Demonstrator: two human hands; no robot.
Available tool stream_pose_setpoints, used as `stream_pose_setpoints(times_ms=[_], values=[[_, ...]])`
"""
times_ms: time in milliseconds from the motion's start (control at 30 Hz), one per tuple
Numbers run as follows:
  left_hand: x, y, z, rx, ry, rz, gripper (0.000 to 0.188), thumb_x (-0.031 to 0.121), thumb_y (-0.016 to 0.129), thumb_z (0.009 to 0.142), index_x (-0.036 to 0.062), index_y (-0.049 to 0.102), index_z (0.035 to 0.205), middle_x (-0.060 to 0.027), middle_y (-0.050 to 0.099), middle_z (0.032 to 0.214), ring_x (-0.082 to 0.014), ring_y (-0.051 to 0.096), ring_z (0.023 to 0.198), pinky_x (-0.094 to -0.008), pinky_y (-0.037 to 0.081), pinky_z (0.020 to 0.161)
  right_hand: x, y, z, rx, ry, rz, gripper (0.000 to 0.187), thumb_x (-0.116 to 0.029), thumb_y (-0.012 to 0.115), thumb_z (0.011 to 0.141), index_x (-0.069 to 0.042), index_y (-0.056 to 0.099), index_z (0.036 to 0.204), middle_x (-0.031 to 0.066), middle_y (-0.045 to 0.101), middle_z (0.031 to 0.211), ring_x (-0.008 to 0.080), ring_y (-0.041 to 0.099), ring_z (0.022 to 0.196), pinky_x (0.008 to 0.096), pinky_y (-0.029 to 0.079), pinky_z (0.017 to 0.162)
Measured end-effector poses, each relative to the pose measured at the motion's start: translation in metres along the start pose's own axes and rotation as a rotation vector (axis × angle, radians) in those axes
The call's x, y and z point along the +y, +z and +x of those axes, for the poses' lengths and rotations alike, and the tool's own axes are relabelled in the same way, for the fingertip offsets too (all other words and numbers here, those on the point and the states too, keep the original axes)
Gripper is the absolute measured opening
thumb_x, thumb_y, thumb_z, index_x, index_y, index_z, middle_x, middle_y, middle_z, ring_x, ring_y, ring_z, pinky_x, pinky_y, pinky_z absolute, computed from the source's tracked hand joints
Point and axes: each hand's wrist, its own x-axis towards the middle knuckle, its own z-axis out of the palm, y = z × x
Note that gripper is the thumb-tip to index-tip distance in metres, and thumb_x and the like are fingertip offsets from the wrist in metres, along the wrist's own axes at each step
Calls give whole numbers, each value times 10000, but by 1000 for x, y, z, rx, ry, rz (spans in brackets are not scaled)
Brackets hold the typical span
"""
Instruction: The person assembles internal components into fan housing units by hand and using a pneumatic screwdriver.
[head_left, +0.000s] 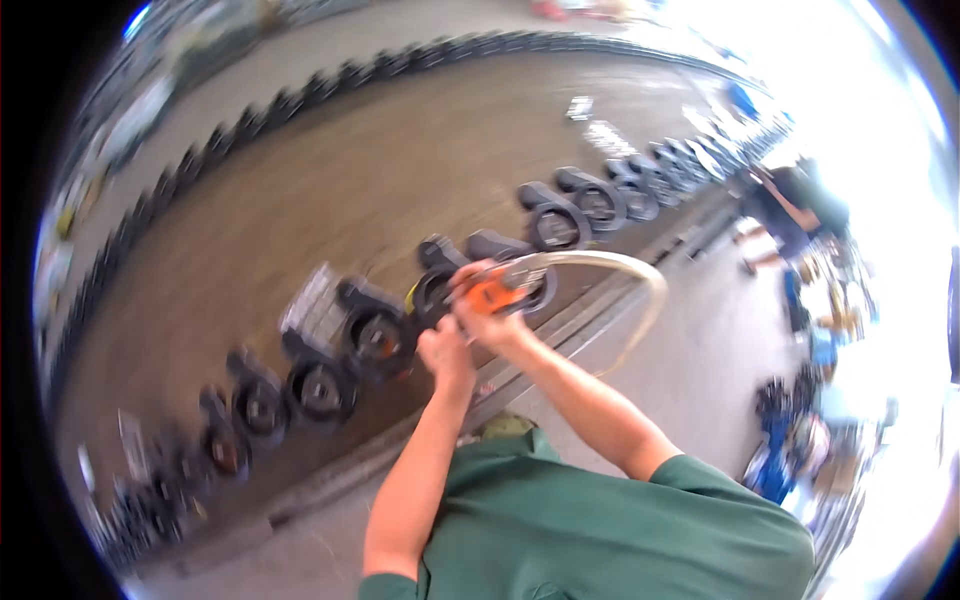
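Note:
My right hand (490, 315) is wrapped round an orange hand-held power tool (495, 292). From the tool's rear a pale hose (600, 258) arcs out to the right and hangs down. Close beside it, lower left, my left hand (444, 349) is closed, its fingers blurred and what they hold hidden. Both hands are over the near row of black snail-shaped blower housings. One housing (433, 292) sits just beyond my hands, partly covered by them, and another black housing (378, 340) lies to their left with its round opening facing up.
The housings line the near edge of a long brown table (380, 170); a second row of black parts (350, 75) runs along its far edge. Clear plastic-looking packs (315, 305) lie among them. A person (800, 205) stands at the right, near boxes and blue items (775, 465).

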Motion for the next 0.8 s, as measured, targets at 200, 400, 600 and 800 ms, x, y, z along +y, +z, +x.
stream_pose_setpoints(times_ms=[200, 400, 600, 800], values=[[2, -20, 11, -406, 86, -337, 195, 112, 713, 923, -48, 716, 1034, -85, 699, 1005, -195, 680, 861, -370, 582, 764, -37, 57, -17, -45, -506, -644, 215, -63, 740, 706, -27, 659, 902, 46, 614, 728, 115, 603, 701, 316, 496, 632], [-4, -43, -4, -572, 295, 182, 381, 178, 594, 1006, -91, 610, 1275, -138, 628, 1252, -281, 640, 1133, -412, 561, 961, -87, 63, -50, -86, -531, -673, 327, -97, 739, 714, -76, 661, 1030, 79, 677, 925, 184, 609, 786, 327, 486, 727], [35, -30, 3, -382, -97, -207, 433, 238, 524, 1049, -89, 587, 1328, -188, 619, 1330, -346, 628, 1194, -458, 553, 1047, -111, 10, -21, 89, -544, -484, 349, -29, 677, 752, -4, 613, 1094, 62, 638, 848, 148, 605, 772, 325, 501, 716], [63, -13, -37, -14, -99, -148, 469, 285, 608, 1008, -55, 596, 1330, -173, 633, 1280, -347, 645, 1122, -448, 592, 947, -180, -55, 6, 63, -345, -160, 201, -15, 598, 818, -7, 632, 1015, 52, 668, 933, 142, 646, 906, 325, 523, 819]])
